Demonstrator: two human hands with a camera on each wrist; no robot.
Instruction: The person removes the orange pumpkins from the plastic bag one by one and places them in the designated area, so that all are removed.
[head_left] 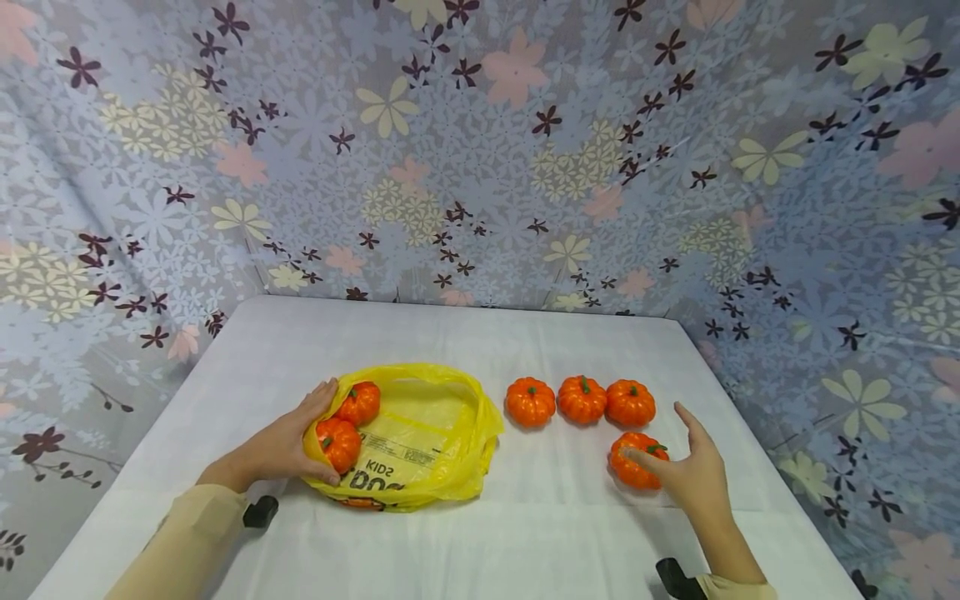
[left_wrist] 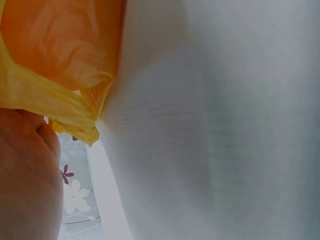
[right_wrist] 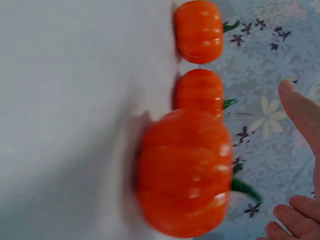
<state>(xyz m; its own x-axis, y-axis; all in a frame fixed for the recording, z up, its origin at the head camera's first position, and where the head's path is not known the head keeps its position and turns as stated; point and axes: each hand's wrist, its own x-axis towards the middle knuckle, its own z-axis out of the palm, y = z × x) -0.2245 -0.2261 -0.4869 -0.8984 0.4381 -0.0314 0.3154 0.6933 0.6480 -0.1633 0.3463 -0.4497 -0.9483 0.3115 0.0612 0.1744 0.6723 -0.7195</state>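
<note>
A yellow plastic bag (head_left: 420, 417) lies on the table with its mouth open upward. Inside its left end are two orange pumpkins (head_left: 362, 403). My left hand (head_left: 288, 442) grips the bag's left side, around the pumpkins; in the left wrist view the hand (left_wrist: 30, 175) is beside the yellow plastic (left_wrist: 45, 92). At the right, my right hand (head_left: 693, 475) is spread at the nearest loose pumpkin (head_left: 635, 461), thumb over it and fingers apart. The right wrist view has that pumpkin (right_wrist: 185, 175) large, with the hand (right_wrist: 305, 150) to its right; contact is unclear.
Three more pumpkins, left (head_left: 530, 402), middle (head_left: 582, 400) and right (head_left: 630, 403), form a row behind the nearest one, right of the bag. A white cloth covers the table (head_left: 540, 533). Flowered fabric (head_left: 480, 167) hangs behind and at the sides.
</note>
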